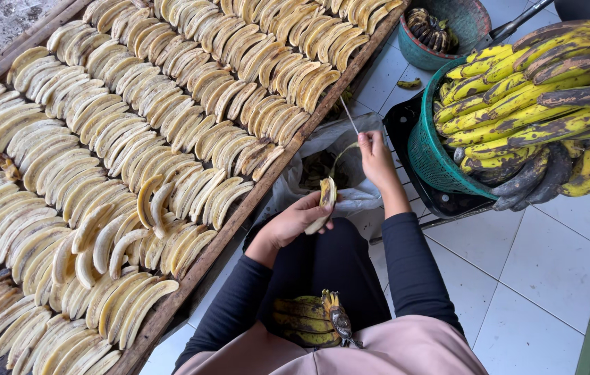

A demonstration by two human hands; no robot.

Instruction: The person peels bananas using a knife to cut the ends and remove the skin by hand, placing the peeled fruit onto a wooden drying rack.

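My left hand (293, 221) grips a partly peeled banana (324, 203) above my lap. My right hand (376, 157) is raised beside it, pinching a strip of peel (340, 154) pulled away from the banana and a thin white stick (349, 116). A small bunch of dark-spotted yellow-green bananas (307, 320) rests on my lap between my black sleeves.
A long wooden tray (267, 180) at left carries rows of peeled bananas (135, 139). A green basket (428, 157) heaped with ripe yellow bananas (524, 97) stands at right. A teal bowl (472, 21) with peels sits behind. A plastic bag (330, 149) of peels lies on the white tile floor.
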